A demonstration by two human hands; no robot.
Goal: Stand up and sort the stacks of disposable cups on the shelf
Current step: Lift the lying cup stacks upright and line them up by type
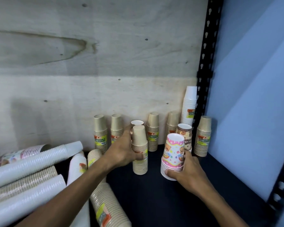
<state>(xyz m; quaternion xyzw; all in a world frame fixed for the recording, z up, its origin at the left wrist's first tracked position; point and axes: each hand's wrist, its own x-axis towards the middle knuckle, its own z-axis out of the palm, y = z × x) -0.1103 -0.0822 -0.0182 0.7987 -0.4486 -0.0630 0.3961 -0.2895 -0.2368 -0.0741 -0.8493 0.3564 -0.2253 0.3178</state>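
My left hand (121, 151) grips a stack of tan paper cups (139, 145) that stands upright on the dark shelf (154, 199). A second stack with a white top (137, 122) stands right behind it. My right hand (187, 171) holds a pink cartoon-printed cup stack (173, 153), upright, resting on the shelf. Behind it stands a brown printed stack (185, 133). Several tan stacks (100, 133) line the plywood back wall, with a tall white stack (189, 104) at the right.
Long stacks of white cups (34, 163) and tan cups (103, 203) lie on their sides at the left, with one printed stack (23, 153) behind them. A black slotted shelf post (206, 54) and a blue wall (252, 95) close off the right.
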